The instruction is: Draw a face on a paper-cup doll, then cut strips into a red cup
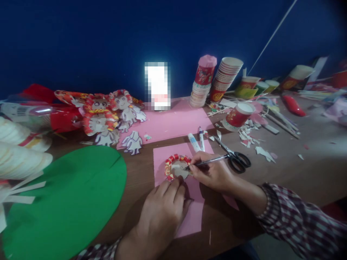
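My right hand [210, 171] is closed around a dark pen [210, 161], its tip touching a small round paper piece [177, 168] with a red and gold curled rim. That piece lies on a pink paper sheet [195, 213] on the wooden table [298, 173]. My left hand [162, 209] rests with curled fingers on the pink sheet, its fingertips pressing the near edge of the round piece. Black-handled scissors [234, 157] lie just right of my right hand. A white glue stick [194, 142] and a marker [201, 138] lie just beyond the sheet.
A large green paper disc [67, 202] covers the near left. Cut-out paper figures [108, 115] and a second pink sheet [173, 122] lie behind. Stacked paper cups [226, 77], a cup on its side [238, 115], paper scraps and a red object [294, 105] crowd the back right.
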